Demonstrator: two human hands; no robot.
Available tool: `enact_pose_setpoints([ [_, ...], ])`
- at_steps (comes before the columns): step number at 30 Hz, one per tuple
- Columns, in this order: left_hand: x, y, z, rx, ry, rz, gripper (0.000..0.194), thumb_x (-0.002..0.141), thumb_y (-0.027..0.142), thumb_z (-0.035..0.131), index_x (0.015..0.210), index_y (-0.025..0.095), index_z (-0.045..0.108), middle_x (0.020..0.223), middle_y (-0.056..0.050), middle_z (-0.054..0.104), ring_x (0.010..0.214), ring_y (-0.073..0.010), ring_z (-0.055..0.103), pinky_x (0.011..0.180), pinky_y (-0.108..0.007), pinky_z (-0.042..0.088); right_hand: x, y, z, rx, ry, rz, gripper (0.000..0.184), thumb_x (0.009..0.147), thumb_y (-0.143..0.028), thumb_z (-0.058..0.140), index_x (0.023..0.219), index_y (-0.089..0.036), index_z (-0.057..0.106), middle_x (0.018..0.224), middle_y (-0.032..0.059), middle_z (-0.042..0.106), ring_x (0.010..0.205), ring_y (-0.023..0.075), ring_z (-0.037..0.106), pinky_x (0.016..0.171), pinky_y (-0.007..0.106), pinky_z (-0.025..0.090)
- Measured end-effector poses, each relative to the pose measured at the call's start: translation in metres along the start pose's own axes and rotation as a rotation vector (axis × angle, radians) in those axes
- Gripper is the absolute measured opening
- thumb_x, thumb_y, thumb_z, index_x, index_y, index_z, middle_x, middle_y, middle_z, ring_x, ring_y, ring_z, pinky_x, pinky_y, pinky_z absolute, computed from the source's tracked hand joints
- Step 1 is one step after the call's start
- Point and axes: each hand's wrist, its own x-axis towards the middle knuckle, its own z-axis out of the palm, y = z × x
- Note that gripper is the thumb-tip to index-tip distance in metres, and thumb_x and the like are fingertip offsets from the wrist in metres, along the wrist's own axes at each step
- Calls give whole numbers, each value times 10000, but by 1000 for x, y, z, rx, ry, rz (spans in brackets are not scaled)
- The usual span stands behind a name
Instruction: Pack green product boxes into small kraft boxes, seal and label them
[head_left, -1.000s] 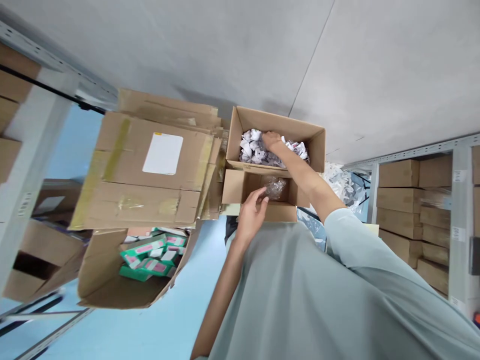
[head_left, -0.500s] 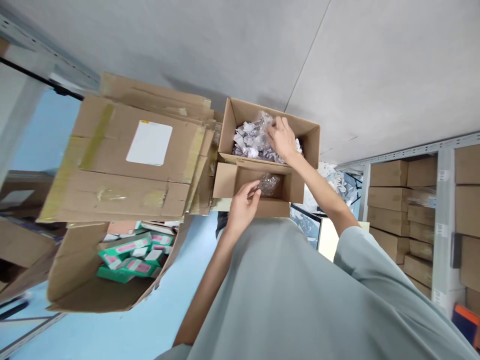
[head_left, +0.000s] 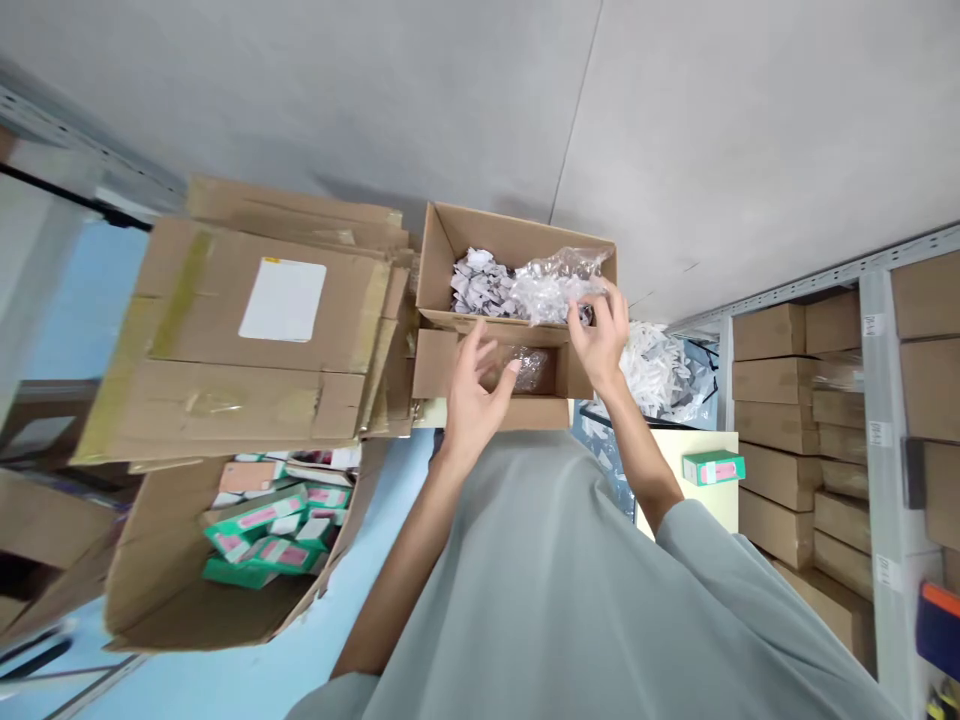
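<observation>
As the right hand [head_left: 606, 338] pinches a crumpled clear plastic sheet [head_left: 556, 280] between thumb and fingers in the head view, the left hand [head_left: 474, 400], thumb and fingers apart, hangs over the smaller carton [head_left: 534, 413]. Wrinkled, glossy and see-through, the sheet spreads above crumpled white paper [head_left: 478, 284] in the larger carton [head_left: 510, 232] just behind. More clear plastic [head_left: 530, 370] lies inside the smaller one.

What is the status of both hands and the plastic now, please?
Right hand holds clear plastic over paper scraps in back box. Left hand open, at small box, hiding part of it. Second plastic piece inside small box.
</observation>
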Motion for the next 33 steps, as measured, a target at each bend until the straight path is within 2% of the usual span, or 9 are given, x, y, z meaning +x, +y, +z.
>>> enact_pose_setpoints([
  [3, -5, 16, 3, -1, -91, 84, 758, 1086, 484, 694, 1767, 331, 399, 1822, -147, 414, 1618, -336, 531, 1238, -476, 573, -42, -21, -13, 151, -42, -35, 227, 1154, -432, 577, 1160, -256, 720, 1431, 162, 703, 1427, 319, 670, 1248, 552, 552],
  [6, -13, 18, 5, 8, -165, 88, 540, 1116, 342, 569, 1651, 273, 583, 1719, -110, 575, 1628, -300, 519, 1352, -501, 453, -80, -40, -17, 310, -188, 66, 367, 1180, -490, 517, 1447, -266, 634, 1450, 157, 715, 1348, 293, 726, 1169, 489, 624],
  [10, -23, -2, 5, -25, -196, -23, 510, 1059, 221, 507, 1548, 208, 654, 1565, -105, 709, 1469, -265, 662, 1300, -474, 509, -99, -45, -19, 347, -346, 166, 640, 1186, -573, 461, 1753, -292, 368, 1763, 186, 473, 1563, 323, 578, 1225, 518, 590],
  [12, -27, -17, 1, -25, -196, -75, 510, 1038, 213, 517, 1531, 196, 644, 1527, -109, 725, 1401, -257, 696, 1242, -451, 557, -97, -42, -21, 382, -446, 117, 599, 1188, -561, 465, 1731, -307, 436, 1795, 152, 440, 1630, 313, 506, 1267, 509, 551],
  [16, -35, -37, -12, -24, -279, -129, 523, 992, 212, 542, 1511, 205, 607, 1433, -109, 744, 1275, -253, 741, 1132, -435, 625, -92, -36, -22, 508, -611, 74, 476, 1195, -555, 463, 1498, -262, 684, 1504, 130, 710, 1400, 276, 686, 1195, 434, 581],
  [21, -51, -31, -21, 158, -208, 61, 563, 930, 233, 704, 1486, 219, 610, 1760, -170, 441, 1605, -340, 516, 1283, -493, 512, -106, -36, 5, 682, -555, 311, 464, 1126, -667, 580, 1282, -244, 691, 1167, 78, 778, 1074, 237, 740, 983, 373, 627],
  [24, -57, -25, -22, 150, -181, 89, 593, 1034, 198, 567, 1623, 237, 508, 1719, -171, 507, 1558, -287, 572, 1226, -451, 558, -117, -42, 24, 767, -532, 423, 493, 1079, -720, 627, 1263, -262, 617, 1032, 30, 723, 943, 206, 710, 851, 323, 624],
  [30, -58, -46, -32, 222, -77, 10, 454, 1086, 211, 493, 1510, 211, 655, 1419, -133, 748, 1286, -258, 742, 1128, -399, 601, -131, -70, 19, 578, -607, 190, 299, 1144, -490, 622, 1346, -277, 679, 1471, 132, 617, 1328, 270, 665, 1117, 445, 619],
  [33, -58, -65, -35, 217, -141, -162, 427, 1070, 237, 510, 1451, 198, 698, 1215, -99, 816, 1056, -246, 800, 995, -383, 656, -139, -76, 11, 516, -663, 121, 445, 1144, -393, 631, 1580, -314, 581, 1536, 137, 577, 1273, 251, 699, 1121, 440, 639],
])
